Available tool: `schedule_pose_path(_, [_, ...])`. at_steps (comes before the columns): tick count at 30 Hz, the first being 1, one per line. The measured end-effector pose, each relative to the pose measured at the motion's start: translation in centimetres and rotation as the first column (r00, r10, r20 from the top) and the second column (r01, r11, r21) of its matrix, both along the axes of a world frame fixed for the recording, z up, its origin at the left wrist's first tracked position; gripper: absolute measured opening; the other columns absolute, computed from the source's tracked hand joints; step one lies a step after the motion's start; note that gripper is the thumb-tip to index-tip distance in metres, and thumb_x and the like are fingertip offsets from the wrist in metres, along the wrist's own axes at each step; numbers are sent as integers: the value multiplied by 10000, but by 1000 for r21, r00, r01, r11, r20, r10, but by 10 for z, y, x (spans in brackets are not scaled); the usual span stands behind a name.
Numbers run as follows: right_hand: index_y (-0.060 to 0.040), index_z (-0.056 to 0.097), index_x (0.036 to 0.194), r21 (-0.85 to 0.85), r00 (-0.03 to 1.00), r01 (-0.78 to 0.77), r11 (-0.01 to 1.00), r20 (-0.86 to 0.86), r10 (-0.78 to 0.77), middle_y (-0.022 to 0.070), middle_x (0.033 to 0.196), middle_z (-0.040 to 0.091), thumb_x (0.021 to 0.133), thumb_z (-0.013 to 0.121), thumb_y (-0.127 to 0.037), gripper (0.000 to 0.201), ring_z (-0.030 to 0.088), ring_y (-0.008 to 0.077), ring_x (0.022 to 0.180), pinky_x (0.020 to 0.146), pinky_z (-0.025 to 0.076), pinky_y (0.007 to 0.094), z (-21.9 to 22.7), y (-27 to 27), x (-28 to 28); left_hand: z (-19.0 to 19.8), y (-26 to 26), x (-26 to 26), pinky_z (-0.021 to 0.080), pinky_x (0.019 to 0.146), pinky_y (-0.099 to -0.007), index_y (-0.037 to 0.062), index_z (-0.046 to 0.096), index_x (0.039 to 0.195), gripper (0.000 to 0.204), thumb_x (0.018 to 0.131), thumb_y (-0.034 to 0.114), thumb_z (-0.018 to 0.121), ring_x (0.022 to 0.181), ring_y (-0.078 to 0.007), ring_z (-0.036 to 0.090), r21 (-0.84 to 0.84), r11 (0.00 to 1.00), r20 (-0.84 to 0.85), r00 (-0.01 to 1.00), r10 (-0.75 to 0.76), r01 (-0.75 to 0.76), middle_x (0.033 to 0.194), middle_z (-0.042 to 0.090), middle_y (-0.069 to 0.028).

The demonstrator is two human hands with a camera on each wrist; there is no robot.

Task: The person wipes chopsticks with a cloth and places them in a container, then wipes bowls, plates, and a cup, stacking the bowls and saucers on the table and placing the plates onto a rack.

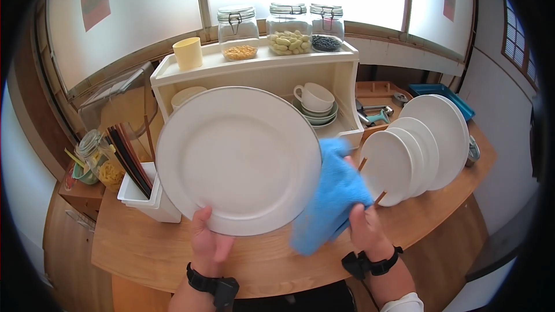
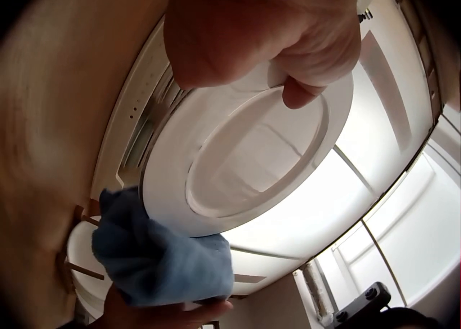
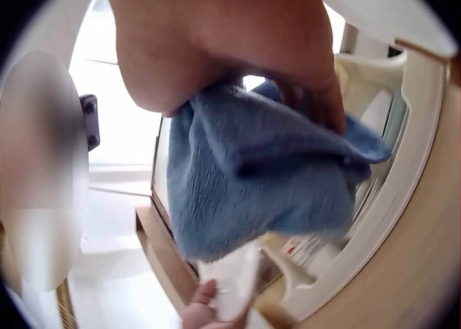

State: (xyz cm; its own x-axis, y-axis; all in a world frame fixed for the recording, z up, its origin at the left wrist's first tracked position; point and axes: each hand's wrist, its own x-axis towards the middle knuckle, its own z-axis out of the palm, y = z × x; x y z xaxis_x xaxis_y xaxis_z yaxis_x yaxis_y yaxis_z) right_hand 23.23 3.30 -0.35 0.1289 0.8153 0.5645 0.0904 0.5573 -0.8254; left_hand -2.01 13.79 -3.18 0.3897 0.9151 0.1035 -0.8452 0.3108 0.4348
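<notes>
A large white plate [image 1: 243, 162] is held up above the wooden table, its face towards me. My left hand [image 1: 209, 240] grips its lower left rim, thumb on the front and the other fingers largely hidden behind. In my right hand [image 1: 368, 231] is a light blue cloth [image 1: 332, 202], bunched and hanging down at the plate's right edge. The left wrist view shows the cloth [image 2: 158, 253] right at the rim of the plate [image 2: 169, 178]. Seen from the right wrist, the fingers curl into the folded cloth [image 3: 252, 185].
Several white plates [image 1: 387, 164] stand upright at the right, with wooden pegs beside them. A cream shelf [image 1: 260, 72] behind carries glass jars [image 1: 289, 32], a yellow cup [image 1: 188, 53] and stacked cups and bowls [image 1: 316, 104]. Chopsticks fill a white holder [image 1: 165, 211] at the left.
</notes>
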Motion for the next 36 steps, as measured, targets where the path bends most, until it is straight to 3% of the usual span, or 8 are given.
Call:
schedule_pose_path(5, [-47,14,1519,76,736,-483,872,-504,452,130,1569,156,932,333,-654,902,237,272,1419,1150,197,401,4,4,-7,-1,-2,0,295,1122,-490,60,363,1406,588,864,180,558,1320,-310,398,43,998,-65,997,-39,42,1424,432,-106])
schedule_pose_path(11, [-65,179,1500,-108,883,-290,951,-413,223,106,1427,398,870,693,-198,824,464,214,1251,1033,403,355,-3,18,2,-7,-6,3,303,1113,-504,57,350,1411,605,852,148,564,1317,-325,400,10,997,-79,994,-71,72,1421,430,-116])
schedule_pose_path(16, [-25,421,1336,-289,820,-400,870,-538,198,97,1241,539,908,641,-192,509,550,158,1090,925,476,336,-9,30,-6,-5,-12,5,299,1119,-496,81,389,1387,633,816,208,631,1298,-309,420,97,995,-165,986,20,-4,1385,471,-103])
schedule_pose_path(21, [-28,565,1203,-198,674,-180,964,-738,-25,55,1111,622,916,622,-91,299,589,157,1023,901,484,317,-35,9,-90,3,-15,4,304,1111,-502,58,351,1408,645,831,211,596,1299,-324,416,1,1000,-68,997,-20,20,1398,450,-127])
schedule_pose_path(24, [-23,576,1182,-189,798,-30,982,-596,-91,49,1085,632,927,598,-74,261,600,166,998,890,489,317,-53,6,-118,-6,-18,4,303,1110,-503,59,347,1411,658,830,233,604,1302,-329,411,-127,985,10,993,-115,115,1404,442,-139])
schedule_pose_path(28, [-21,581,1167,-176,693,-187,966,-721,2,58,1092,631,912,607,-57,258,601,156,995,878,491,313,-26,1,-79,-5,-22,4,314,1102,-497,40,323,1424,663,856,263,581,1311,-332,404,77,995,-108,993,-54,62,1422,416,-164])
schedule_pose_path(31, [-13,594,1140,-185,791,-151,971,-612,7,63,1066,644,883,634,-42,261,613,150,962,852,500,310,4,-17,-27,0,-18,-4,328,1092,-495,50,334,1427,658,865,295,573,1298,-321,424,267,963,-87,996,-4,27,1410,439,-147])
schedule_pose_path(36, [21,598,1131,-244,983,-54,968,-185,8,58,1004,659,808,678,-7,334,617,142,896,821,500,298,42,-55,16,20,-18,-11,370,1066,-489,36,361,1408,673,861,324,625,1272,-311,457,406,908,-115,992,-58,100,1388,467,-134])
